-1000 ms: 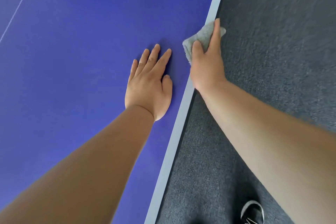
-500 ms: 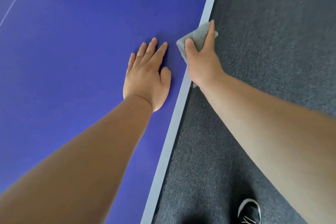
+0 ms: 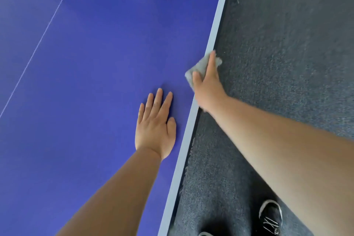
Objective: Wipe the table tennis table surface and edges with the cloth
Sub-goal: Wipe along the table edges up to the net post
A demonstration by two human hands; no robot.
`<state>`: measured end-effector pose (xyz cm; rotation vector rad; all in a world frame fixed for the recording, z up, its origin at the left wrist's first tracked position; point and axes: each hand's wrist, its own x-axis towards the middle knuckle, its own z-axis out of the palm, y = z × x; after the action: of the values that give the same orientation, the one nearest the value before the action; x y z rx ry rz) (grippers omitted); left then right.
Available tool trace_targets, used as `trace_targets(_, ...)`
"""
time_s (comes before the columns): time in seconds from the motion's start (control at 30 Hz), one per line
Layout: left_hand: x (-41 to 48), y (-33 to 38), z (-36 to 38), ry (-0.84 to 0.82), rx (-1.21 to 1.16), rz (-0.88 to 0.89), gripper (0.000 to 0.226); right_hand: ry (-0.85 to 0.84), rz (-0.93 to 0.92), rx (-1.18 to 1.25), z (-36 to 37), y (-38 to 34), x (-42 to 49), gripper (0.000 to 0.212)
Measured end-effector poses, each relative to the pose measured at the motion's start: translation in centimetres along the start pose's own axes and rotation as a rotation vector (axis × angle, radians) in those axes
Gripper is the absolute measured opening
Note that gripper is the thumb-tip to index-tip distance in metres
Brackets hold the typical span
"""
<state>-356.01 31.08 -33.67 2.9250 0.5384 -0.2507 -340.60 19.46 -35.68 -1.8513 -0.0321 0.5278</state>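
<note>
The blue table tennis table (image 3: 92, 74) fills the left of the view, and its pale edge stripe (image 3: 217, 28) runs diagonally from the top right to the bottom middle. My left hand (image 3: 155, 126) lies flat on the blue surface near the edge, fingers straight and together. My right hand (image 3: 207, 88) grips a small grey cloth (image 3: 201, 64) folded over the table's edge, with the thumb on top and the index finger along the side. The other fingers are hidden behind the edge.
A thin white centre line (image 3: 40, 44) crosses the table at the left. Dark grey carpet (image 3: 287, 59) covers the floor to the right of the table. My black and white shoe (image 3: 271, 216) stands on it near the bottom.
My right hand has slid the cloth a little farther along the edge, away from me. My left hand stays flat in place. The view has shifted, so both hands sit lower in frame.
</note>
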Motion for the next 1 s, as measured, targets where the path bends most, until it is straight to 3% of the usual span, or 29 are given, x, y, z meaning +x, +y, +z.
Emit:
trace_targets(0.13, -0.8, -0.6, 0.7, 0.034, -0.003, -0.017, 0.069, 0.069, -0.023, 0.054, -0.3, -0.7, 2.5, 0.071)
trace_targets(0.37, -0.8, -0.5, 0.6, 0.047, -0.006, -0.010, 0.070, -0.027, -0.041, 0.109, 2.2, 2.9, -6.8, 0.077)
trace_targets(0.5, -0.7, -0.6, 0.8, 0.063, -0.012, -0.008, 0.070, -0.016, 0.016, 0.009, 0.5, 1.4, -1.3, 0.081)
trace_targets(0.67, -0.7, -0.5, 0.8, 0.070, -0.021, -0.007, 0.070, 0.133, 0.012, 0.111, 0.7, -0.3, 1.7, 0.073)
trace_targets(0.87, -0.8, -0.4, 0.8, 0.085, -0.034, -0.010, 0.070, -0.008, -0.151, 0.006, 3.6, 4.1, -9.8, 0.073)
trace_targets(1.0, -0.7, -0.5, 0.9, 0.088, -0.032, -0.004, 0.071, 0.013, -0.074, -0.032, 3.1, 2.8, -6.5, 0.074)
